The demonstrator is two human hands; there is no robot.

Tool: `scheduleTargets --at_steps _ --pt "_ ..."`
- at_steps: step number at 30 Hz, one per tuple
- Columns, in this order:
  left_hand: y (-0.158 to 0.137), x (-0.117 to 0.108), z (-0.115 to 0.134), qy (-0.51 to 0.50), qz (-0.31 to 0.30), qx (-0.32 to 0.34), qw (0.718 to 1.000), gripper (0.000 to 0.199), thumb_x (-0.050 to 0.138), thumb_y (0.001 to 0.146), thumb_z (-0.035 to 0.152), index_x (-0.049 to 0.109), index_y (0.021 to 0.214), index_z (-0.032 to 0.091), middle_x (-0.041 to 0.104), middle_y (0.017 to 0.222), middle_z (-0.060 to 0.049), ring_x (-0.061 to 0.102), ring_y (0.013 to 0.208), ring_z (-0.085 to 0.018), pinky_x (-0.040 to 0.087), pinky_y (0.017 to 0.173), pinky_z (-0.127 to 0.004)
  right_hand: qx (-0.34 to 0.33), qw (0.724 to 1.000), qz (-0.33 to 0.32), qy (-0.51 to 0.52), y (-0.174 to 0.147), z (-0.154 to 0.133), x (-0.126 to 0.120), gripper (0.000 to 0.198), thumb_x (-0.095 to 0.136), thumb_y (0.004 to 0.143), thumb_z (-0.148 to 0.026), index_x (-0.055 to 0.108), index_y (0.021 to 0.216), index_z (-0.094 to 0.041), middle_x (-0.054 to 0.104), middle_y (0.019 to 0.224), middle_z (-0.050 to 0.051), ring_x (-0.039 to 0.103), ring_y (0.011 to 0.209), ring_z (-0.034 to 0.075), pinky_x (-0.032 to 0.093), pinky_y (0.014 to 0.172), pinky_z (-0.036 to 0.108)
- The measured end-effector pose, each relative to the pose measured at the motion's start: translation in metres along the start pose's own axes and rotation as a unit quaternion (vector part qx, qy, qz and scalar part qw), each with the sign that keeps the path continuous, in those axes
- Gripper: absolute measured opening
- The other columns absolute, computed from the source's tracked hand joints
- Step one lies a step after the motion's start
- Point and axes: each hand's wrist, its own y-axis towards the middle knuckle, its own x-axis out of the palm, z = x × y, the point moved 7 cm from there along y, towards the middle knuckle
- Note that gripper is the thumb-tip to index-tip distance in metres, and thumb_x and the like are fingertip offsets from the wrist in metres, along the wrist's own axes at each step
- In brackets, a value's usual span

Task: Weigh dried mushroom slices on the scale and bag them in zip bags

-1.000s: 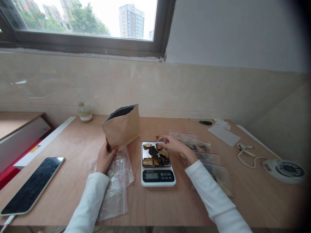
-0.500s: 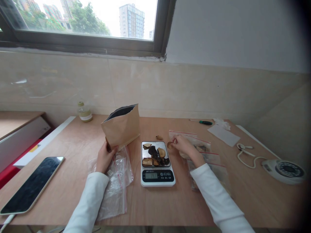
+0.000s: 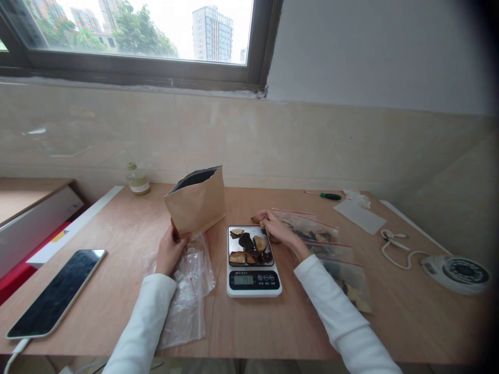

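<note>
My left hand point(image 3: 169, 250) grips the lower corner of an upright, open brown paper bag point(image 3: 197, 203). A white digital scale point(image 3: 253, 283) stands in the middle of the wooden table point(image 3: 117, 228), with several dark and tan dried slices point(image 3: 249, 247) on its plate. My right hand point(image 3: 277, 229) hovers at the scale's far right corner with a brown slice tucked under its fingers. Its fingertips touch a loose slice point(image 3: 255, 219) lying on the table behind the scale.
Empty clear zip bags point(image 3: 187, 296) lie under my left wrist. Filled zip bags point(image 3: 331, 244) lie to the right of the scale. Also on the table are a phone point(image 3: 58, 291), a small bottle point(image 3: 137, 179), a screwdriver point(image 3: 329, 196), white paper point(image 3: 359, 216) and a round white device point(image 3: 458, 272) with a cord.
My right hand lifted a slice off the scale, drew it to the right, then moved back left to the loose slice behind the scale. My left hand and the paper bag stayed put.
</note>
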Motion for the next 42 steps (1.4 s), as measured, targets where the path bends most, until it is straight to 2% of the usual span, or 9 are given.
scheduleTargets --at_steps 4,8,11,15,19,24,31,36,42 --pt "0.000 0.000 0.001 0.002 0.001 -0.002 1.000 0.052 0.061 0.076 0.047 0.058 0.117 0.015 0.069 0.103 -0.010 0.064 0.090 -0.027 0.049 0.078 -0.037 -0.005 0.999 0.008 0.042 -0.007 -0.001 0.005 0.024 0.051 0.078 -0.022 0.050 0.102 -0.020 0.062 0.098 0.006 0.061 0.085 0.015 0.050 0.078 0.030" --pt "0.000 -0.001 0.000 0.007 0.001 -0.007 1.000 0.051 0.061 0.076 0.047 0.058 0.115 0.014 0.069 0.101 -0.010 0.064 0.088 -0.027 0.049 0.077 -0.038 -0.022 0.998 0.007 0.056 -0.017 -0.009 0.005 0.031 0.061 0.075 -0.026 0.051 0.102 -0.019 0.062 0.097 0.007 0.063 0.088 0.017 0.050 0.081 0.032" --pt "0.000 0.000 -0.001 0.002 0.001 -0.004 1.000 0.051 0.061 0.076 0.046 0.058 0.116 0.014 0.069 0.101 -0.010 0.064 0.089 -0.026 0.049 0.077 -0.038 -0.036 0.998 0.007 0.042 -0.024 -0.014 0.001 0.029 0.063 0.075 -0.026 0.055 0.102 -0.018 0.064 0.093 0.007 0.062 0.087 0.018 0.048 0.083 0.034" --pt "0.000 0.001 -0.002 -0.002 -0.002 -0.003 1.000 0.053 0.061 0.077 0.047 0.057 0.118 0.015 0.069 0.102 -0.009 0.064 0.088 -0.026 0.050 0.077 -0.037 -0.047 0.999 0.017 0.009 -0.035 -0.024 -0.012 0.021 0.060 0.081 -0.029 0.060 0.100 -0.018 0.065 0.102 0.008 0.060 0.092 0.020 0.045 0.087 0.036" --pt "-0.001 0.000 0.000 0.001 0.001 -0.003 1.000 0.053 0.060 0.077 0.047 0.057 0.119 0.015 0.068 0.108 -0.011 0.064 0.093 -0.027 0.049 0.080 -0.037 -0.079 0.994 0.002 -0.070 -0.050 -0.052 -0.019 0.015 0.054 0.088 -0.030 0.063 0.091 -0.019 0.063 0.093 0.006 0.057 0.086 0.019 0.044 0.083 0.035" --pt "-0.001 0.000 0.002 -0.009 0.001 0.002 1.000 0.053 0.060 0.077 0.046 0.057 0.119 0.014 0.068 0.106 -0.011 0.063 0.092 -0.026 0.049 0.079 -0.037 -0.117 0.968 -0.101 -0.198 -0.076 -0.087 0.000 0.008 0.061 0.086 -0.028 0.063 0.087 -0.021 0.059 0.097 0.005 0.055 0.100 0.021 0.042 0.090 0.036" --pt "0.000 0.001 -0.001 0.000 0.000 0.004 1.000 0.053 0.061 0.077 0.047 0.057 0.118 0.014 0.068 0.103 -0.010 0.063 0.087 -0.025 0.048 0.075 -0.036 -0.111 0.935 -0.124 -0.315 -0.086 -0.089 0.014 0.015 0.069 0.081 -0.027 0.062 0.092 -0.021 0.060 0.097 0.005 0.056 0.098 0.023 0.042 0.086 0.036" --pt "0.001 0.002 -0.005 -0.002 -0.001 0.004 1.000 0.054 0.061 0.077 0.048 0.056 0.119 0.015 0.068 0.105 -0.010 0.063 0.090 -0.026 0.049 0.079 -0.038 -0.117 0.933 -0.124 -0.317 -0.085 -0.088 0.017 0.009 0.067 0.084 -0.026 0.063 0.090 -0.020 0.062 0.098 0.006 0.057 0.099 0.023 0.041 0.085 0.036" --pt "0.000 0.002 -0.006 0.000 0.000 0.002 1.000 0.054 0.061 0.077 0.048 0.056 0.119 0.016 0.068 0.106 -0.010 0.063 0.090 -0.026 0.049 0.078 -0.038 -0.116 0.957 -0.102 -0.247 -0.086 -0.102 0.000 0.007 0.063 0.086 -0.026 0.062 0.089 -0.020 0.061 0.095 0.004 0.058 0.094 0.021 0.043 0.083 0.033"
